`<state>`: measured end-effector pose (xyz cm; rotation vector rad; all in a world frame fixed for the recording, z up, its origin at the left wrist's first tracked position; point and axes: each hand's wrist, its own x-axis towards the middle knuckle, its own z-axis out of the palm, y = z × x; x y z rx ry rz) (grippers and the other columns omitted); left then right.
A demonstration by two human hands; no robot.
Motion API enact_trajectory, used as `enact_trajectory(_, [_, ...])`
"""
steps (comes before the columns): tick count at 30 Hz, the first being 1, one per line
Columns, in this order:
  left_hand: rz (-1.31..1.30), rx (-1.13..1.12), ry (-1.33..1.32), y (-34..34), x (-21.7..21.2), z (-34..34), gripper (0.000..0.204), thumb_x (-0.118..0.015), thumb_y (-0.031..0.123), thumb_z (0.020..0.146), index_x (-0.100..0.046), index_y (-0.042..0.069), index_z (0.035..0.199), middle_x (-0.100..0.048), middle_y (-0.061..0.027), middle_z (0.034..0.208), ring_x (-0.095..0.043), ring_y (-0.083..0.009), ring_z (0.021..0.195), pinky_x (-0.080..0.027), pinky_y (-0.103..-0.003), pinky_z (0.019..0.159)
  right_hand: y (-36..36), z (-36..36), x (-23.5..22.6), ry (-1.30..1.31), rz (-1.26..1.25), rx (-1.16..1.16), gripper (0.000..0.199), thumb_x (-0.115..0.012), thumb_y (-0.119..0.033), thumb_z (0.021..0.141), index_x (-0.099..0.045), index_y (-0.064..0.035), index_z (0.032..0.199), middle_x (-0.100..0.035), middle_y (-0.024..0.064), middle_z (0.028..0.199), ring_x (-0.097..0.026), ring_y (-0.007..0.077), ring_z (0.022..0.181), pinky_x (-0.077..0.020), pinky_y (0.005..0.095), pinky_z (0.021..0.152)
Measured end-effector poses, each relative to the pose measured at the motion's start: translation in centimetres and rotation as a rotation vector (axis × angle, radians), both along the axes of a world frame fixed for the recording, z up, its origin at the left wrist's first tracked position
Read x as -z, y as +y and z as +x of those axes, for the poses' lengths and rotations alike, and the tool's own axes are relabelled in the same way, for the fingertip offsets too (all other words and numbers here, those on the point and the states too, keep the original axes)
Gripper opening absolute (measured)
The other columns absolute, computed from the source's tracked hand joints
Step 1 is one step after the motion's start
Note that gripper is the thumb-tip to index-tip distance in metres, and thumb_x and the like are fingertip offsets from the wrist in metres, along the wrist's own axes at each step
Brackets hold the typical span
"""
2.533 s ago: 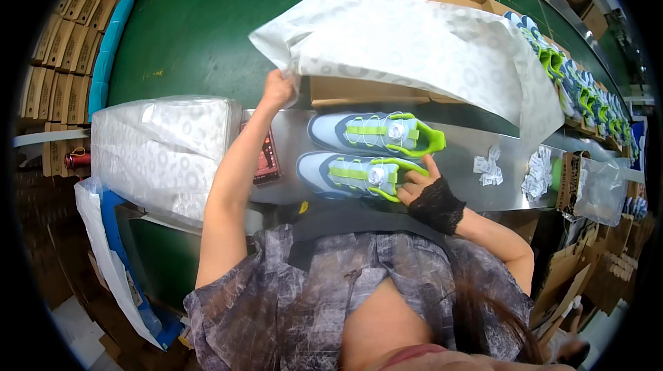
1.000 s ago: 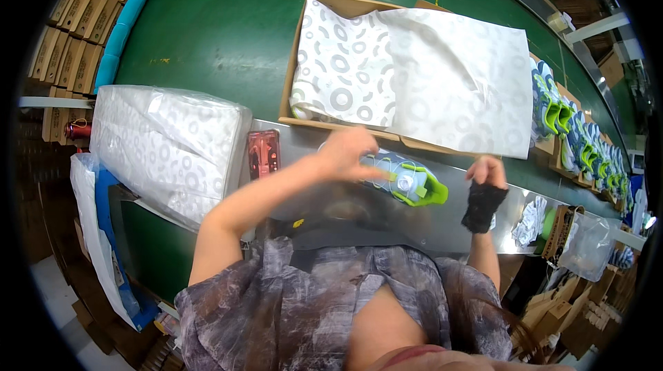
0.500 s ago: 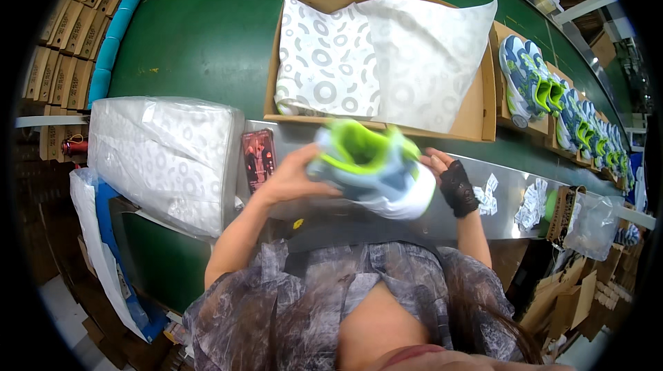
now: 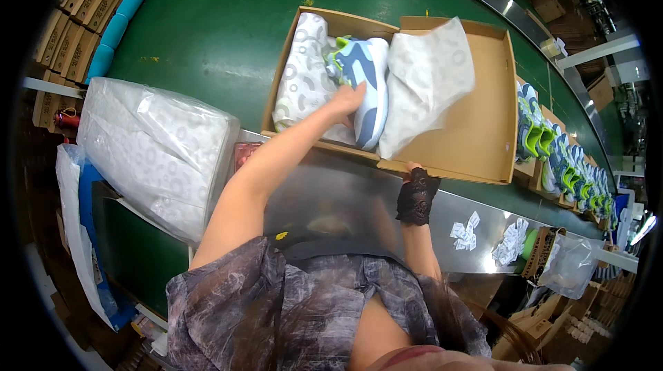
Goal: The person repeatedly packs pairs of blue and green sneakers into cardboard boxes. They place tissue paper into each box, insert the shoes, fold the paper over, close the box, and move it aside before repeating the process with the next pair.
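Observation:
An open cardboard shoebox (image 4: 483, 138) lies on the green belt, its lid side folded out to the right. Inside its left part, a blue-grey sneaker with lime lining (image 4: 373, 88) lies on its side, white-blue sole facing right. My left hand (image 4: 347, 103) grips the sneaker at its near end. Patterned tissue paper (image 4: 302, 60) bunches left of it, perhaps wrapping something hidden; a loose tissue flap (image 4: 431, 81) stands up to its right. My right hand (image 4: 416, 195), in a black lace fingerless glove, holds the box's near edge with its fingertips.
A plastic-wrapped stack of patterned tissue (image 4: 155, 157) sits at left. A phone (image 4: 246, 153) is partly behind my left forearm. Paper slips (image 4: 465, 231) lie on the metal ledge (image 4: 331, 198). More sneakers in boxes (image 4: 545, 136) line the right. Stacked cartons (image 4: 69, 40) stand far left.
The sneaker has moved from above the ledge into the box, carried by my left hand. My right hand has come away from it to the box's near edge. The tissue is now parted.

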<state>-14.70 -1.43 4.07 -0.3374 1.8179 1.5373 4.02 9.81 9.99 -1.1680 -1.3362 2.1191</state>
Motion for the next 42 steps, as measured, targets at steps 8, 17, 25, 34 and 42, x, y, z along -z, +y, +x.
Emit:
enact_trajectory(8, [0.686, -0.039, -0.068, -2.4, -3.8, 2.8, 0.037, -0.046, 0.028, 0.088, -0.052, -0.002, 0.109, -0.057, -0.0138, 0.104, -0.057, -0.0215, 0.093, -0.046, -0.033, 0.081, 2.5, -2.2, 0.2, 0.115, 0.964, -0.136, 0.054, -0.058, -0.001, 0.068, -0.039, 0.0003, 0.118, -0.046, 0.0131, 0.109, -0.047, 0.0237, 0.098, -0.0376, 0.0338, 0.085])
enact_trajectory(17, [-0.071, -0.249, 0.514, -8.3, 1.2, 2.4, 0.058, -0.04, 0.047, 0.087, -0.057, -0.007, 0.097, -0.059, -0.0166, 0.094, -0.055, -0.024, 0.089, -0.041, -0.034, 0.077, 0.2, -4.1, 7.3, -0.15, 2.057, -0.555, 0.046, -0.043, -0.004, 0.077, -0.047, -0.0238, 0.119, -0.039, 0.0147, 0.128, -0.038, 0.033, 0.115, -0.0303, 0.0518, 0.087])
enact_trajectory(25, [-0.187, -0.261, 0.661, -8.0, 3.5, 2.8, 0.05, -0.051, 0.043, 0.08, -0.058, -0.005, 0.095, -0.06, -0.021, 0.09, -0.057, -0.0305, 0.086, -0.043, -0.039, 0.073, 0.5, -3.3, 7.1, -0.167, 2.017, -0.662, 0.062, -0.045, 0.005, 0.067, -0.045, -0.022, 0.123, -0.036, 0.0155, 0.132, -0.035, 0.0325, 0.118, -0.0247, 0.0507, 0.094])
enact_trajectory(34, [0.738, -0.13, -0.022, -6.4, 0.6, 3.8, 0.069, -0.048, 0.053, 0.076, -0.041, 0.003, 0.123, -0.05, -0.0132, 0.118, -0.049, -0.0217, 0.108, -0.038, -0.034, 0.09, 3.3, -1.7, -1.2, -0.159, 2.005, -0.822, 0.063, -0.045, 0.006, 0.063, -0.047, -0.0166, 0.122, -0.04, 0.011, 0.13, -0.035, 0.0282, 0.12, -0.0229, 0.0421, 0.099])
enact_trajectory(42, [0.878, -0.192, -0.001, -6.8, -4.1, 13.0, 0.061, -0.042, 0.046, 0.08, -0.041, 0.0, 0.121, -0.051, -0.0143, 0.115, -0.053, -0.0208, 0.101, -0.043, -0.033, 0.085, 4.2, 5.1, -6.8, 0.196, 2.075, -0.549, 0.038, -0.051, -0.004, 0.071, -0.054, -0.0005, 0.11, -0.048, 0.0193, 0.119, -0.046, 0.0323, 0.111, -0.0314, 0.0409, 0.091])
